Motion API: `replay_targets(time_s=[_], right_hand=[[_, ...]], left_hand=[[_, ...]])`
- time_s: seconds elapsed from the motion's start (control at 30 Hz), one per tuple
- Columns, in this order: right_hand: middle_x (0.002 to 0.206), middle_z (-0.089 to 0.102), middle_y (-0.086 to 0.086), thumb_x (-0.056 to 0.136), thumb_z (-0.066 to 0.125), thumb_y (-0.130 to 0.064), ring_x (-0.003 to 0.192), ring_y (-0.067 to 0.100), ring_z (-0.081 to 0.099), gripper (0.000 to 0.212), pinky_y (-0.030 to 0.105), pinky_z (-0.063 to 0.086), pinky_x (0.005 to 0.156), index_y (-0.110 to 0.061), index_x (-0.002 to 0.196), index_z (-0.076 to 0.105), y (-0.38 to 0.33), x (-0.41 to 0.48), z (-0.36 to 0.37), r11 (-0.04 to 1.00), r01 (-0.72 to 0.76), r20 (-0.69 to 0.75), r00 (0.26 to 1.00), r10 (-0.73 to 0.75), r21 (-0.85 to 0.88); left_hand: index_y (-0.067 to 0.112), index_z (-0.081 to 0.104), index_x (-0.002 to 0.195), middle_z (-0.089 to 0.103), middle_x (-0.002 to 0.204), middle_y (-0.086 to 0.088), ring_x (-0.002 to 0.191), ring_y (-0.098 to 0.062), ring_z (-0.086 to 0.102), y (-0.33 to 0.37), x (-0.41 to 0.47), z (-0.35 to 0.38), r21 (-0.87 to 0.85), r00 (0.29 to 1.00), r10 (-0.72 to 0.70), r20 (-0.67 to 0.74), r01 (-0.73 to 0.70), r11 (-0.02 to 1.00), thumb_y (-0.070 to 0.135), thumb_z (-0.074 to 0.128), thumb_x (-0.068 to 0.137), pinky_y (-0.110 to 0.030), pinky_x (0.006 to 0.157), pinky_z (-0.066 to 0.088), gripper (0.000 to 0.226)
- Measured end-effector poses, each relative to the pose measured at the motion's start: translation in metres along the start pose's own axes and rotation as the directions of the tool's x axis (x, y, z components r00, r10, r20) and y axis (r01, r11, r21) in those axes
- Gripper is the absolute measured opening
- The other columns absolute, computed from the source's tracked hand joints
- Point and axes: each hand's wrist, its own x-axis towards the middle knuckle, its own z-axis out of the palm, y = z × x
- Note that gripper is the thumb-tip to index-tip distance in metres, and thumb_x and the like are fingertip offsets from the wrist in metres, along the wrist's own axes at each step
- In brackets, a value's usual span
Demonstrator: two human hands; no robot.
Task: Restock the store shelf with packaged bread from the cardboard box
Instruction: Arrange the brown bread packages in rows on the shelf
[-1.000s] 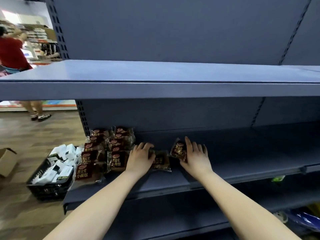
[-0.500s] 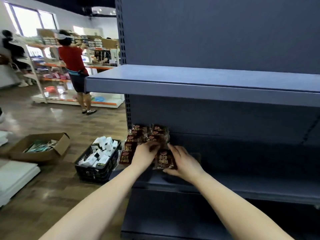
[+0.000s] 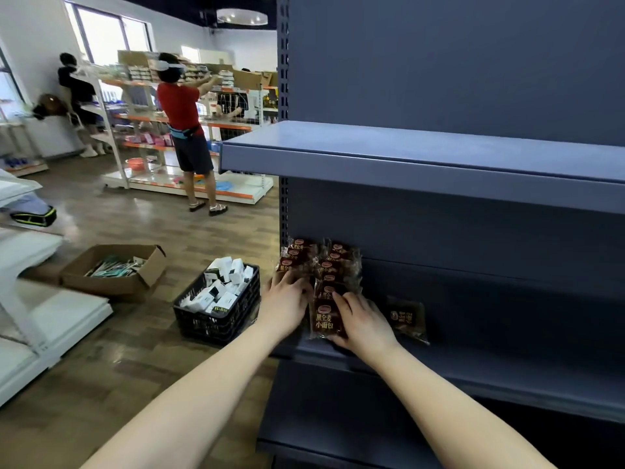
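Note:
Dark brown bread packs [image 3: 333,265] stand in two rows at the left end of the lower blue shelf [image 3: 473,370]. My left hand [image 3: 285,301] lies over the front pack of the left row, fingers curled on it. My right hand [image 3: 362,318] grips the right edge of the front pack [image 3: 324,321] of the second row, which leans upright with its label facing me. One more bread pack [image 3: 406,318] lies flat and alone just right of my right hand. The upper shelf [image 3: 422,157] is bare.
A black crate [image 3: 216,319] of white boxes sits on the floor beside the shelf end. Further left is an open cardboard box [image 3: 111,282] holding teal items. White shelving [image 3: 30,326] stands at the left. A person in a red shirt [image 3: 182,130] works at a far shelf.
The view has swung left and back. Both hands slid left onto the two rows. My right hand now holds the second row's front pack, and one pack lies alone at the right.

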Motion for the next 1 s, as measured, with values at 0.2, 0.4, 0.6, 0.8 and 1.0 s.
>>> replay_targets(time_s=[0.2, 0.4, 0.6, 0.8, 1.0], right_hand=[[0.137, 0.045, 0.010, 0.071, 0.028, -0.079, 0.123, 0.029, 0.047, 0.097, 0.042, 0.041, 0.099, -0.019, 0.147, 0.034, 0.000, -0.001, 0.004, 0.999, -0.045, 0.124, 0.991, 0.045, -0.005], [0.153, 0.025, 0.006, 0.076, -0.005, -0.066, 0.139, 0.027, 0.025, 0.091, 0.045, 0.026, 0.109, -0.020, 0.152, 0.015, -0.002, 0.007, 0.010, 0.998, -0.050, 0.141, 0.989, 0.054, -0.032], [0.160, -0.008, 0.002, 0.070, -0.012, -0.067, 0.146, 0.025, -0.011, 0.097, 0.050, -0.006, 0.115, -0.019, 0.153, 0.002, -0.007, 0.020, 0.022, 0.995, -0.098, 0.158, 0.983, 0.098, -0.010], [0.159, -0.013, 0.004, 0.093, 0.015, -0.063, 0.145, 0.027, -0.015, 0.075, 0.049, -0.001, 0.116, -0.022, 0.153, -0.003, -0.008, 0.025, 0.026, 0.983, -0.178, 0.185, 0.969, 0.167, 0.047], [0.160, -0.012, 0.002, 0.097, 0.023, -0.059, 0.146, 0.025, -0.014, 0.072, 0.050, 0.002, 0.117, -0.023, 0.152, -0.004, -0.010, 0.026, 0.028, 0.977, -0.209, 0.197, 0.961, 0.196, 0.050]], left_hand=[[0.020, 0.027, 0.149, 0.016, 0.159, -0.004, 0.146, -0.029, 0.009, -0.013, -0.011, 0.019, 0.086, 0.994, -0.027, 0.109, 0.018, 0.996, 0.036, 0.043, 0.094, -0.049, 0.116, 0.006, 0.059], [0.025, 0.010, 0.153, 0.000, 0.161, -0.005, 0.147, -0.031, -0.004, -0.026, -0.017, 0.038, 0.092, 0.977, -0.080, 0.197, 0.063, 0.994, 0.045, 0.038, 0.096, -0.047, 0.117, 0.004, 0.066], [0.022, 0.018, 0.152, 0.010, 0.160, -0.009, 0.146, -0.036, 0.004, -0.030, -0.020, 0.044, 0.109, 0.988, -0.046, 0.146, 0.030, 0.994, 0.055, 0.021, 0.088, -0.047, 0.117, 0.011, 0.072], [0.014, 0.045, 0.140, 0.042, 0.146, -0.016, 0.134, -0.044, 0.036, -0.033, -0.021, 0.048, 0.079, 0.993, -0.036, 0.115, 0.027, 0.996, 0.047, 0.033, 0.086, -0.056, 0.103, 0.035, 0.064], [0.012, 0.052, 0.135, 0.051, 0.138, -0.018, 0.127, -0.045, 0.045, -0.035, -0.022, 0.050, 0.096, 0.996, -0.022, 0.081, 0.015, 0.995, 0.044, 0.038, 0.087, -0.058, 0.096, 0.042, 0.059]])
